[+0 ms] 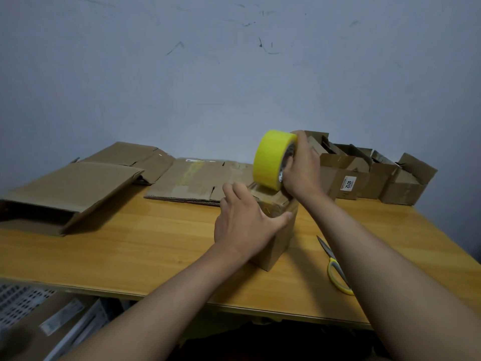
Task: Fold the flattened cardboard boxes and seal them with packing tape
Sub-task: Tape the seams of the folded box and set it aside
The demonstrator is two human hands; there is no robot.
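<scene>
- At the far left of the wooden surface [145,230] lies one large cardboard box [70,194] on its side, its mouth open toward the camera; behind it sits one folded-flat box [135,157].
- Next along, a flattened box [197,181] lies spread flat, touching the back of the small box in the middle. So I count two flat pieces waiting; corrugated board like this should be light and stiff, best taken by its edges and bent along the creases.
- The left hand [244,222] rests on top of the small box [278,230], fingers fairly straight and thumb hooked over the near top edge, pressing the flaps down.
- That small box stands upright at mid-surface; it looks empty and light, likely to slide unless pinned.
- The right hand [302,165] grips one yellow tape roll [273,160], fingers curled round its side and into the core, the roll touching the box's far top edge. Tape is sticky and thin; hold the roll, not the strip.
- One pair of scissors [335,267] lies just right of the box.
- Far right, about four open folded boxes [374,175] stand in a row against the wall.
</scene>
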